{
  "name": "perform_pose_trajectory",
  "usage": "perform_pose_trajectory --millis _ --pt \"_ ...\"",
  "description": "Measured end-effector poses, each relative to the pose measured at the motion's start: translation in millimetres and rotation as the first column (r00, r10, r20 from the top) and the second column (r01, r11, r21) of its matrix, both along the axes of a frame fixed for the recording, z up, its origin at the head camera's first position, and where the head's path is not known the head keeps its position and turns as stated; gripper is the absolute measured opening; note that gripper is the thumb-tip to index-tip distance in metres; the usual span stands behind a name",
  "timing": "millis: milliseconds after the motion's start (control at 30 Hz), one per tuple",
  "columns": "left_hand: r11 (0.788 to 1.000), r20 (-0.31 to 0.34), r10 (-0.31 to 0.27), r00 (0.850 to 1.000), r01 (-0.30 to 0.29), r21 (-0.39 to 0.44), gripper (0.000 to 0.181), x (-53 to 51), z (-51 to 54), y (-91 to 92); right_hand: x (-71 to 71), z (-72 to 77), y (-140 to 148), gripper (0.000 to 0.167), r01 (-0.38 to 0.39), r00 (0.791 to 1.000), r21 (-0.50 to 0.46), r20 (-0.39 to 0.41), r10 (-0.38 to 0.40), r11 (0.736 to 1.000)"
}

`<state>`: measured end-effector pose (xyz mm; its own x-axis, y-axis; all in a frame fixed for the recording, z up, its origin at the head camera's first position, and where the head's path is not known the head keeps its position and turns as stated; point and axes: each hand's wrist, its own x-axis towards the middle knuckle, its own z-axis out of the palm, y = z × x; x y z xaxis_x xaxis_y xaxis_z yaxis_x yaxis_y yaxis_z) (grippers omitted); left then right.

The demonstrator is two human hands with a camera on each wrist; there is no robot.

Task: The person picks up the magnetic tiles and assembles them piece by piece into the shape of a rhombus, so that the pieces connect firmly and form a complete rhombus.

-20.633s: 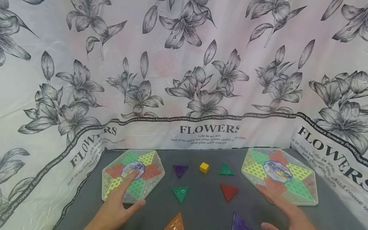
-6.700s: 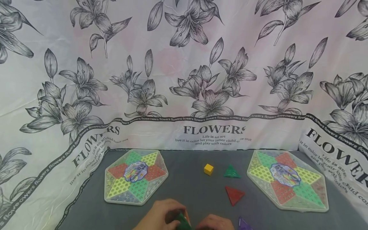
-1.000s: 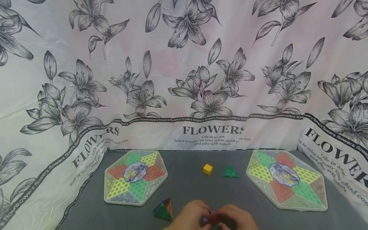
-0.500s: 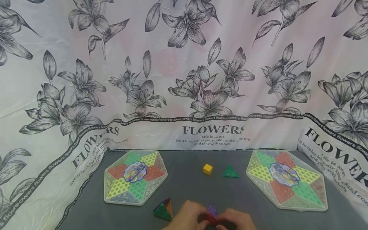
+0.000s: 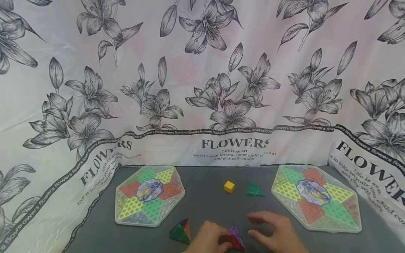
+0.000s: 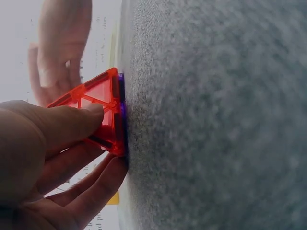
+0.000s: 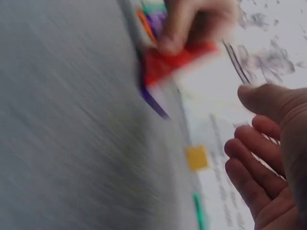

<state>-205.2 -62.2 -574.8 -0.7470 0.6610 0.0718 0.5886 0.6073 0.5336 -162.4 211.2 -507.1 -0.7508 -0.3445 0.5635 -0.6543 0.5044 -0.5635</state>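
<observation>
The left hand [image 5: 210, 237] pinches a red triangle tile [image 5: 236, 242] near the front of the table; in the left wrist view its thumb lies on the face of the red tile [image 6: 103, 98], which stands tilted with its lower edge at a purple tile [image 6: 123, 110]. In the head view the purple tile [image 5: 234, 232] shows behind the red one. To the right, the right hand [image 5: 276, 232] holds nothing, its fingers apart and slightly bent; the right wrist view shows that hand [image 7: 268, 158] away from the tiles.
A pyramid of green, orange and purple tiles [image 5: 180, 232] stands left of the left hand. Farther back are a yellow cube [image 5: 229, 187] and a flat green triangle [image 5: 254, 189]. Hexagonal game boxes lie at left [image 5: 149, 189] and right [image 5: 313, 191]. A flowered cloth [image 5: 234, 147] hangs behind.
The right hand has let go of the tiles and moved right, its fingers spreading. The left hand stays on the red tile. Earlier, several loose tiles lay apart; some now form the pyramid.
</observation>
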Motion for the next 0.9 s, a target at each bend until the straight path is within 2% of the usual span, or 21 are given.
perform_pose_trajectory --millis 67,167,367,467,633,800,900 --pt "1.0 0.015 -0.002 1.0 0.002 -0.012 0.012 0.1 0.1 0.6 -10.0 11.1 7 0.043 0.044 0.999 0.011 0.002 -0.044 0.999" --pt "1.0 0.01 -0.023 1.0 0.024 -0.01 0.011 1.1 -0.7 2.1 -30.9 23.2 20 0.045 0.086 0.995 0.067 0.047 -0.09 0.994" --pt "0.997 -0.093 -0.079 0.992 0.08 0.007 0.009 3.0 -2.8 4.1 -77.6 33.0 41 0.055 0.085 0.977 0.147 0.183 -0.111 0.986" --pt "0.997 -0.094 -0.081 0.992 0.081 -0.001 0.01 2.6 -2.9 4.9 -97.1 31.4 47 0.059 0.068 0.971 0.189 0.214 -0.109 0.98" --pt "0.997 -0.027 -0.071 0.997 0.07 -0.017 0.013 1.0 -2.2 6.9 -121.5 24.2 51 0.066 0.037 0.961 0.217 0.259 -0.094 0.976" --pt "0.995 -0.12 -0.093 0.988 0.089 -0.036 0.015 0.5 -2.7 5.3 -137.3 17.2 51 0.073 0.024 0.942 0.249 0.32 -0.105 0.968" --pt "0.995 -0.147 -0.101 0.984 0.096 -0.038 0.014 0.5 -2.1 3.8 -143.3 13.8 49 0.074 0.026 0.944 0.279 0.308 -0.115 0.96"
